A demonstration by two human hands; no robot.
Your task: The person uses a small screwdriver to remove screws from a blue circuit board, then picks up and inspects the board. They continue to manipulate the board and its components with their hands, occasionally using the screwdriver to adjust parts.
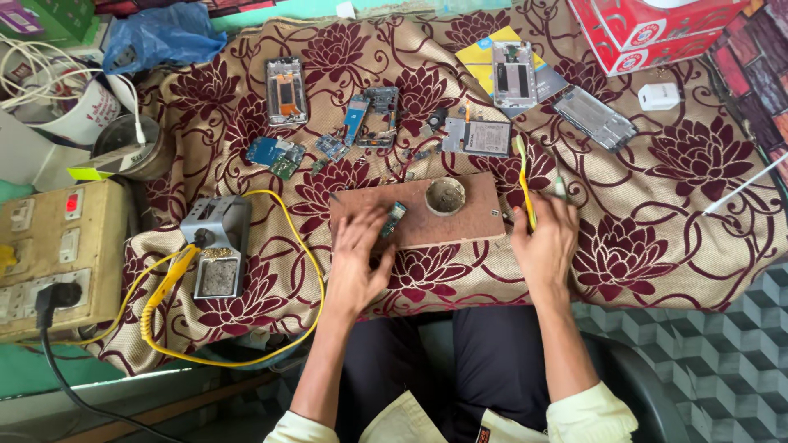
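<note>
Left hand (359, 258) down on the near edge of the brown wooden board (476, 221), fingers spread and loose, tips just beside a small circuit board (395, 219), gripping nothing. Small, dark and bluish-green, lying flat on the wood, long axis tilted a little off vertical in the view, top end leaning away and right. Right hand (544, 242) curled around a yellow toothbrush (523, 176), handle running nearly straight away, head up by the silver phone part (478, 136). Round metal tin (445, 196) seated on the wood. Flowered maroon cloth (673, 213) covering the bench; soldering stand (217, 244) with yellow cable off left.
</note>
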